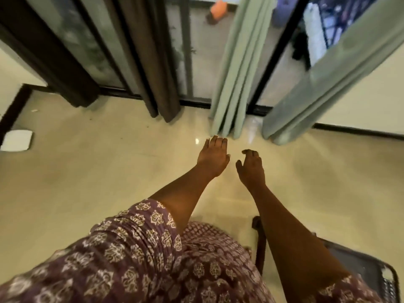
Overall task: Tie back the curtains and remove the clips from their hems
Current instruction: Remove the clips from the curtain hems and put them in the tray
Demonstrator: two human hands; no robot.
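Looking down from the head camera, I see both of my bare arms stretched forward over a glossy cream floor. My left hand is palm down, its fingers straight and close together, grasping nothing; their tips reach almost to the bottom edge of the middle pale green curtain, though I cannot tell if they touch it. My right hand is just beside the left one, a little nearer to me, its fingers loosely bent downward and also empty.

The green curtain hangs in narrow folds in front of a dark-framed glass door, its hem ending at floor level. A second pale green curtain hangs to the right, apart from the first, and a dark brown curtain hangs to the left. The picture is blurred, and I cannot make out any clips on the hems.

A patterned purple garment fills the lower part of the view. A dark chair stands at the lower right, beneath my right forearm. A small white object lies on the floor at far left.
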